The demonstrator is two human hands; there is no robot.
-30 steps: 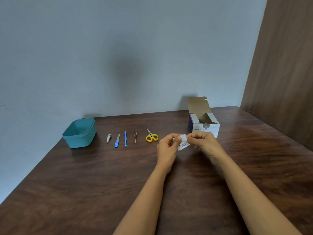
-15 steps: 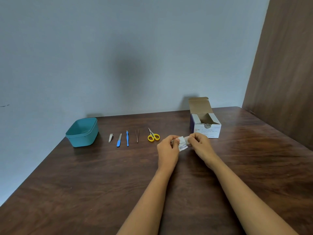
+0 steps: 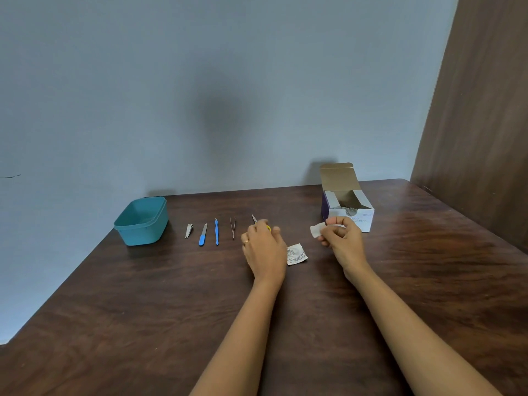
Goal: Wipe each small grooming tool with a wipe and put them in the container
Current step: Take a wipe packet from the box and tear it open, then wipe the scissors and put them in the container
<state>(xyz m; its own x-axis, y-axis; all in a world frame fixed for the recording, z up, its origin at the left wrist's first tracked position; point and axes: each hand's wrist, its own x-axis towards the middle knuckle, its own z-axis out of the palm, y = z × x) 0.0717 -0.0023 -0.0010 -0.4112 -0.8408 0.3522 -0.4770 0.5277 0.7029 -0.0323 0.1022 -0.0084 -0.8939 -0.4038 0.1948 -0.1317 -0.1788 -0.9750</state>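
We see the wipe [image 3: 316, 230], a small white folded square of soft cloth, pinched between the thumb and fingertips of the right hand [image 3: 343, 242], held above the table [image 3: 143, 310] in front of the box [image 3: 350, 215]. The left hand [image 3: 264, 248] lies curled over the scissors [image 3: 253, 218]. Only the slim steel blades and a sliver of yellow handle show, so we cannot tell whether the fingers grip them.

Between the hands a torn, crinkled wrapper [image 3: 296, 254] lies flat on the dark, grained wood. To the left, in a row, lie thin metal tweezers [image 3: 233, 231], a slender blue plastic tool [image 3: 216, 231], a blue-handled nail file [image 3: 203, 238] and a shiny nail clipper [image 3: 188, 230]. Beyond them stands the container [image 3: 141, 221], a teal plastic tub with rounded corners. The box is white and purple card, its flap upright.
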